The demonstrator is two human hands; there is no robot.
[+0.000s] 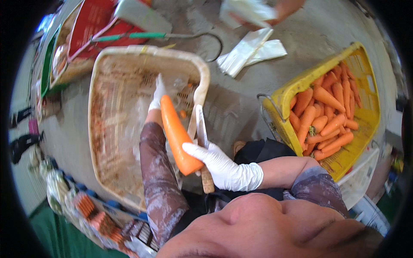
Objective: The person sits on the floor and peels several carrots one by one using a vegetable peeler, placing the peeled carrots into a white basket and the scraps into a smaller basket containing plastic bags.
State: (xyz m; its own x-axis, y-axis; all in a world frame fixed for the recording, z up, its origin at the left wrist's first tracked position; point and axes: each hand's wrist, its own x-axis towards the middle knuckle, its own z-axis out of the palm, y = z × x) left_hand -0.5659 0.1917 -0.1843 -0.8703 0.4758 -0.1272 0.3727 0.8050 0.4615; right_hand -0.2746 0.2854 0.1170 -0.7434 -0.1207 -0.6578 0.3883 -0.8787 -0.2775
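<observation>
Carrot (176, 135), long, bright orange and smooth-skinned, sits in the near middle of the scene, held slanting with its thick end low and near and its tapered end pointing up and far. The right hand (219, 165), in a white glove, is clenched around the thick end, and the same grip seems to pinch a knife (202, 142) with a pale blade and a wooden handle; the blade lies just beside the carrot's right flank, which looks like a hold for scraping or trimming along its length. The left hand (158, 96), also white-gloved, reaches farther out and touches the carrot's narrow tip; whether it closes on the tip or only steadies it, I cannot tell, as the fingers are partly hidden. So the carrot spans between the two hands, the right at the near end and the left at the far end.

Under and beyond the hands a wide woven basket (107, 142) stands on the concrete floor (241, 103), probably placed there to catch scraps, with clear plastic and orange bits inside. To the right, a yellow crate (297, 86) holds a heap of carrots within easy reach. Farther off lie clear plastic bags (251, 51) on the floor, and at the far edge another person's hand (284, 8) handles more plastic. A red crate (92, 26) stands far left.
</observation>
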